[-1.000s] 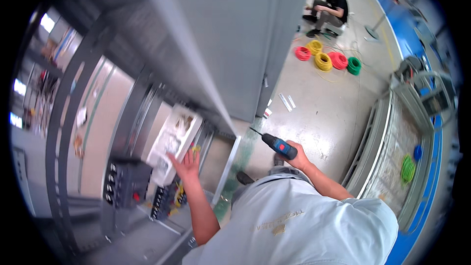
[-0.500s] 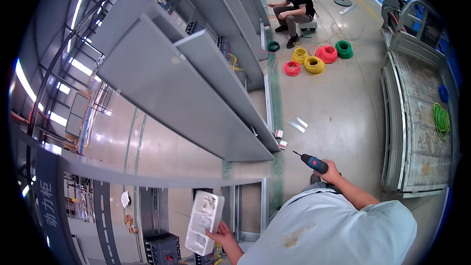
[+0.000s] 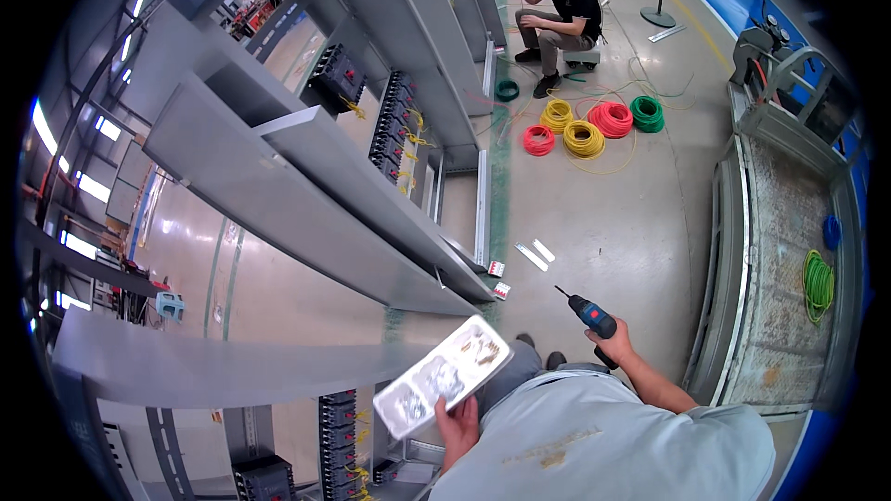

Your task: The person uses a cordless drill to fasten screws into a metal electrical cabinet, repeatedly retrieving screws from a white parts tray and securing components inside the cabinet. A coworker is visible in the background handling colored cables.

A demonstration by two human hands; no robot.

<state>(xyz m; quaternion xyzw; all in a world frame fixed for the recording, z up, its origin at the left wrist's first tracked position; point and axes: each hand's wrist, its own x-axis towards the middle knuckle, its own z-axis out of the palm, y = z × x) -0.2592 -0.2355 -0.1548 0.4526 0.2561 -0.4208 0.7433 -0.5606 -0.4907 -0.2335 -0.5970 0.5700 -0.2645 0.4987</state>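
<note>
My right hand [image 3: 613, 341] is wrapped round the handle of a dark cordless drill [image 3: 591, 314] with a red spot on its side. A thin bit points from it toward the far left. In my left hand [image 3: 458, 419] is a white tray [image 3: 406, 426] with three compartments, tilted, fingers gripping its near side. Small brass-coloured pieces [image 3: 480, 350] lie in its far compartment, and silvery small hardware [image 3: 440, 378] in the other two; the exact kinds are too small to tell. Just left of the tray stands a grey metal cabinet door [image 3: 306, 223].
Open cabinets hold rows of black circuit breakers [image 3: 391, 128]. On the floor lie metal strips [image 3: 532, 256], small white-and-red breakers [image 3: 501, 290] and yellow wire coils [image 3: 584, 140]. A seated person [image 3: 561, 19] works beyond. A metal cart [image 3: 780, 223] stands at right.
The tray has swung to the right and turned flatter, so its contents show more. My view has shifted, bringing more breakers into sight. The drill stays in my right hand.
</note>
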